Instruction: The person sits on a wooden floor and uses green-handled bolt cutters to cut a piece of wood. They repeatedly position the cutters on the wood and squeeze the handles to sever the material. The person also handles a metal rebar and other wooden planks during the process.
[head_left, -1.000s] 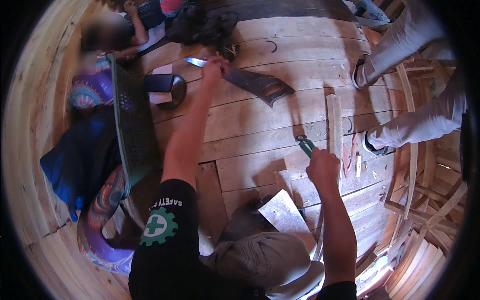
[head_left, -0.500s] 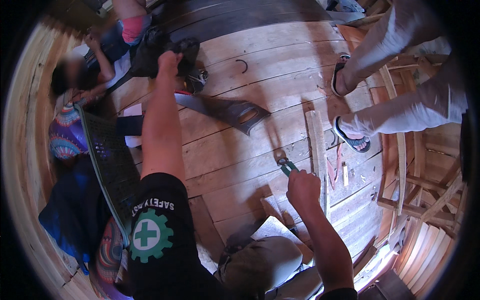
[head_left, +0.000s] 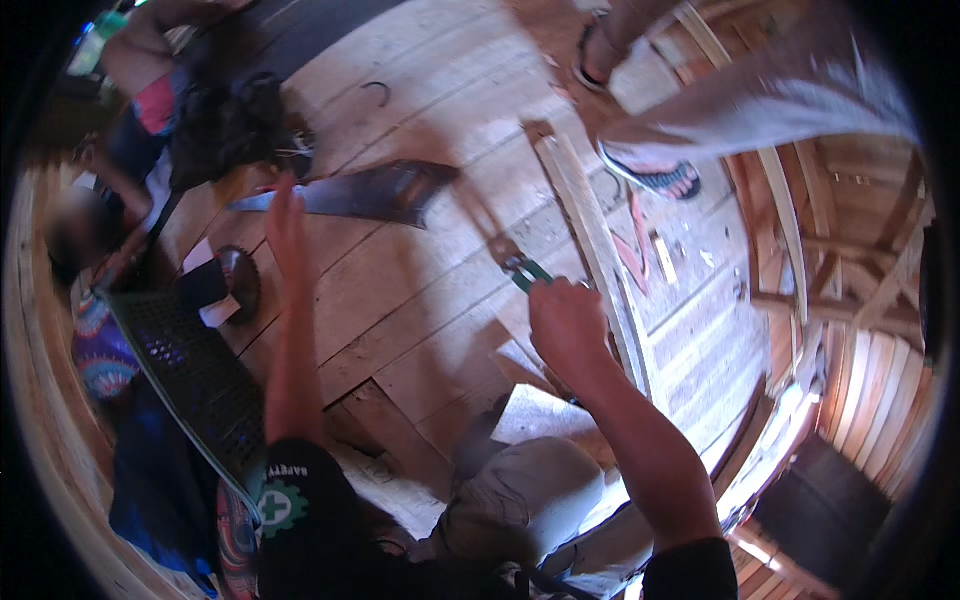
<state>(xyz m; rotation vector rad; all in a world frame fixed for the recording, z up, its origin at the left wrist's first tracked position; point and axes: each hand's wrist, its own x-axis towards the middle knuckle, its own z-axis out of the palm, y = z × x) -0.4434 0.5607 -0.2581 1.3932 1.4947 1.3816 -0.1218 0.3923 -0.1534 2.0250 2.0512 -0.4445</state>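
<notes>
Pose | left hand [head_left: 286,205] outstretched at saw [head_left: 350,193], grip: cannot tell | right hand [head_left: 568,315] raised, grip closed round green-handled pincers [head_left: 526,274]

The head camera, the left unit of a side-by-side fisheye pair worn on the person's head, faces downward from above. The view is upright and unmirrored. The left hand [head_left: 287,212] and right hand [head_left: 567,322] appear ahead at close range; the plank floor [head_left: 400,295] lies beyond them, its seams running obliquely. Straight edges curve toward the dark rim.
</notes>
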